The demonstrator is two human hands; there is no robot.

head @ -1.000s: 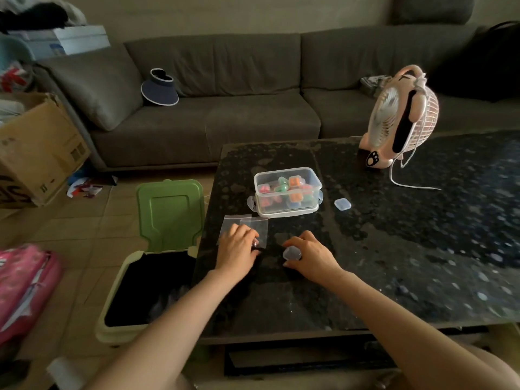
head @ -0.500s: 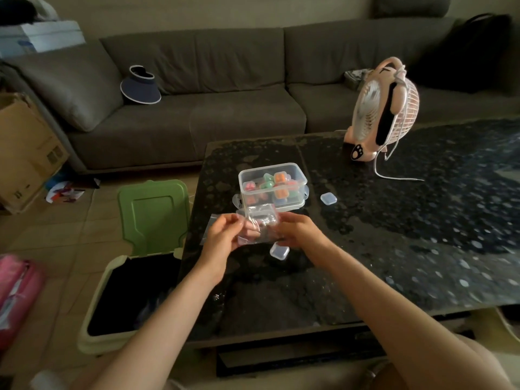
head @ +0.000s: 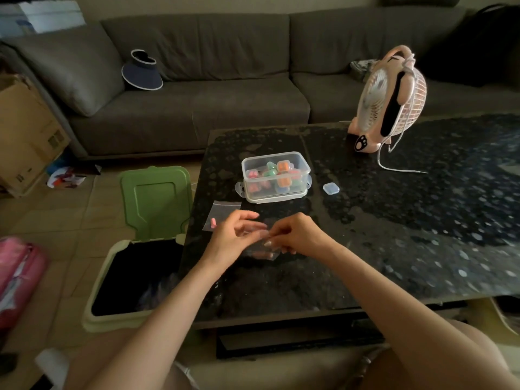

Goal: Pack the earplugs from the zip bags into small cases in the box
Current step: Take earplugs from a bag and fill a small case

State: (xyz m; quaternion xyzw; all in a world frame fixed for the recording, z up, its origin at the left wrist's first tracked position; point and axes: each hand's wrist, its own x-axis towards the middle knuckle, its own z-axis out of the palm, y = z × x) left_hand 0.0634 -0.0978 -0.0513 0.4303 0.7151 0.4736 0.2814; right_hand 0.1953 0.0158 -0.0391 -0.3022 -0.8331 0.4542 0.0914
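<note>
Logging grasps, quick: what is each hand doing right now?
Left hand: at the zip bag; grip cannot be told.
Right hand: pinching the zip bag.

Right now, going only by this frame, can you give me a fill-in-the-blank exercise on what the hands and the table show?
1. The left hand and right hand together hold a clear ____ above the table.
2. The small clear case lies to the ____ of the plastic box.
3. The open lid of the bin on the floor is ____.

Missing words: zip bag; right; green.
</note>
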